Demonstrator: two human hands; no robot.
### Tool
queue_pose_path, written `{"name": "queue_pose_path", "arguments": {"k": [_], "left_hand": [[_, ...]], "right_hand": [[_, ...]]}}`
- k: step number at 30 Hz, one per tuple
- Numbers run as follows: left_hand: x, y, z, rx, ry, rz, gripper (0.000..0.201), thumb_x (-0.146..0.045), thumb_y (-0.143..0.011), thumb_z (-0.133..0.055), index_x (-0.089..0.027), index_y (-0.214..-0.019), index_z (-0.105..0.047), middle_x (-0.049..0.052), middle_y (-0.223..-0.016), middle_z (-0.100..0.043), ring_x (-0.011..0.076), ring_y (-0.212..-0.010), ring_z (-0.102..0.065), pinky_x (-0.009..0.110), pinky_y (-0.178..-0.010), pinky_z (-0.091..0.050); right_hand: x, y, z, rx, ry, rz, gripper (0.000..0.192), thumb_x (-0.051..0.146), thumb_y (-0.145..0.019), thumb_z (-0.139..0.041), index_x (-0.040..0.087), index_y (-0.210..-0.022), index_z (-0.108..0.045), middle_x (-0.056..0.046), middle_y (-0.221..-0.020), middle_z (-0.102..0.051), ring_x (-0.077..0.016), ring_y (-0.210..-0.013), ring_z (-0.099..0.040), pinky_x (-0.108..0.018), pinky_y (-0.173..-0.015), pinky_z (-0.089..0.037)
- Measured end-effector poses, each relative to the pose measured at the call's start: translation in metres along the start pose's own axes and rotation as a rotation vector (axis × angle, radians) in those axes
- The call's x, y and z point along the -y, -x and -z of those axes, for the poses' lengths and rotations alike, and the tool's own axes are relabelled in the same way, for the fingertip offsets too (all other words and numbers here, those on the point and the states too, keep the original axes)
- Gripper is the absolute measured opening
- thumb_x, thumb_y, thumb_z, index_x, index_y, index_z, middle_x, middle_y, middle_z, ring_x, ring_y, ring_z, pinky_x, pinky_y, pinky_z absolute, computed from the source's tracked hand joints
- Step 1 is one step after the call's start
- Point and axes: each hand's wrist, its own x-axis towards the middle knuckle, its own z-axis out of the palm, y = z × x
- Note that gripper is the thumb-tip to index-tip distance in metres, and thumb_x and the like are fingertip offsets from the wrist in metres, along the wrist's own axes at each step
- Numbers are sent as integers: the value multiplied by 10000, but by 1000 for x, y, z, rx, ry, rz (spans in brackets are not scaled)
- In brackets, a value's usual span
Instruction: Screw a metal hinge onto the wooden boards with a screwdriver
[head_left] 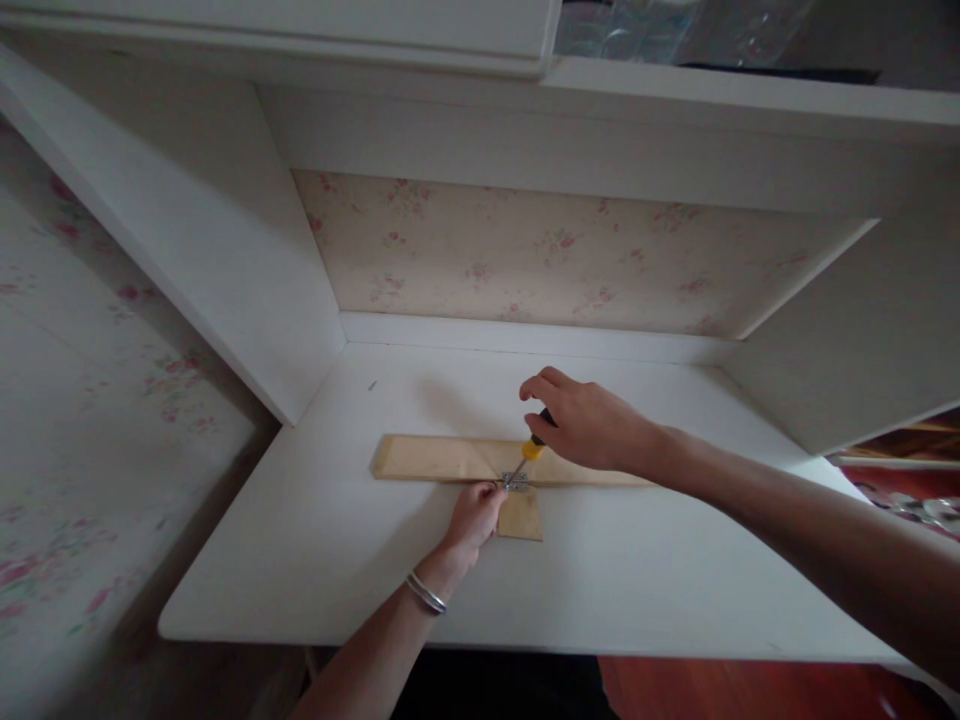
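A long pale wooden strip lies across the white desk, with a short wooden piece butting against its near side. A small metal bracket sits on the joint between them. My right hand grips a screwdriver with a yellow and black handle, its tip slanting down onto the bracket. My left hand, with metal bangles on the wrist, presses on the wood and pinches at the bracket's left side.
The desk sits in a white alcove with slanted side panels and a floral papered back wall. A shelf runs overhead. Floral wallpaper covers the wall at far left. Reddish floor shows below the front edge.
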Motion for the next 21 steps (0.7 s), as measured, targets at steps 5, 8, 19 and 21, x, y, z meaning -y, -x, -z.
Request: {"name": "queue_pose_path", "arguments": {"k": [5,8,19,21], "left_hand": [[-1,1,-1,12,-12,1,217,-320,-747,-524,-174,-596,-474,-62,-433,-342,81,-365,-324,218,-367,-181],[-1,0,-1,3,-16,-4,215,-322,-742,-526,-174,-596,-471,-58,-445,-350,80,-375,-328,215,-370,-191],[3,-2,-1,1,-26,-7,221,-346,-729,-524,-175,-600,-470,-56,-448,-357,81,-381,-334,208,-357,-192],[4,-3,0,3,-37,-17,224,-351,-730,-519,-176,-598,-472,-57,-437,-352,83,-373,-327,211,-351,-185]], "right_hand": [[0,2,1,49,-40,-11,375,449,-822,-567,220,-1115,-519,-63,-1123,-535,-161,-633,-564,-294,-580,-381],[-1,0,0,43,-46,-27,256,393,-902,-460,183,-1015,-553,-73,-994,-571,-184,-706,-575,-298,-621,-387],[-3,-4,2,81,-96,53,181,271,-890,-440,186,-901,-599,-60,-951,-624,-187,-809,-584,-276,-695,-390],[-4,-4,3,95,-124,66,282,214,-804,-513,192,-1079,-571,-56,-1088,-610,-190,-859,-590,-267,-709,-398]]}}
